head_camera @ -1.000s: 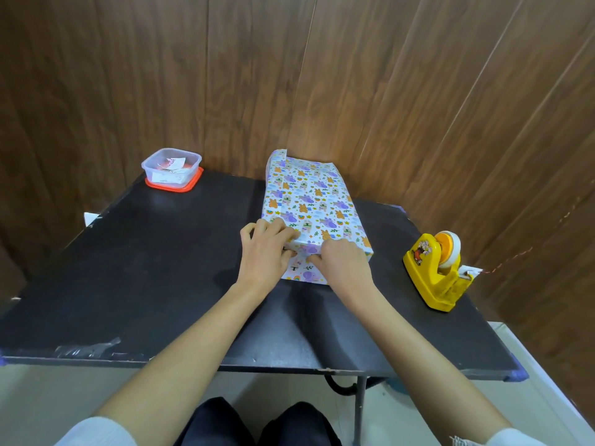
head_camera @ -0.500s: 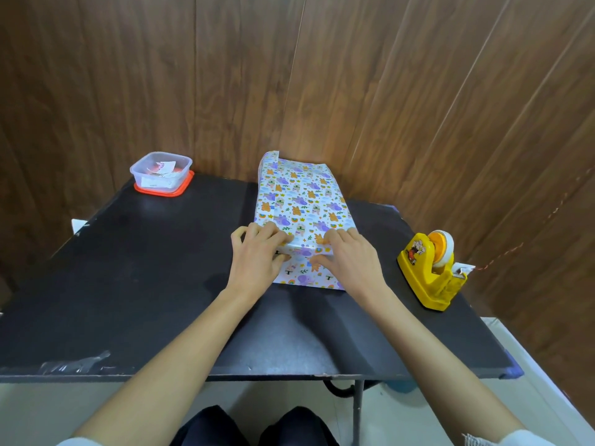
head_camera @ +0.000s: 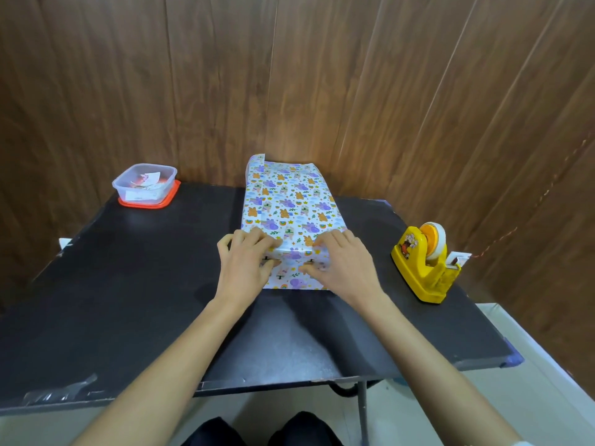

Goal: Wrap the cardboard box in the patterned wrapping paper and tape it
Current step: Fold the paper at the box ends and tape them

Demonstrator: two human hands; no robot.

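1. A wall (head_camera: 128, 75) of brown wood-grain panels stands behind the scene.
2. A black table (head_camera: 128, 300) fills the foreground; bits of clear tape cling to its near left edge.
3. The patterned wrapping paper (head_camera: 289, 201), white with purple, orange and green cartoon animals, lies around the box at the middle of the table, towards the back. The box itself is wholly covered. A loose flap of paper lies flat on the table at the near end.
4. The left hand (head_camera: 244, 265) and right hand (head_camera: 347, 265) sit side by side at the parcel's near end. Each has its fingers bent over the top edge and its thumb against the front face, pinching the paper there.
5. A yellow tape dispenser (head_camera: 418, 268) stands well to the right, holding a roll of tape (head_camera: 434, 239) with an orange core.
6. A clear plastic container (head_camera: 145, 185) rests on a red lid (head_camera: 128, 203) at the back left corner. The paper slips inside carry print too small to read.
7. A cartoon sticker (head_camera: 408, 244) marks the dispenser's side; no wording on it can be made out.
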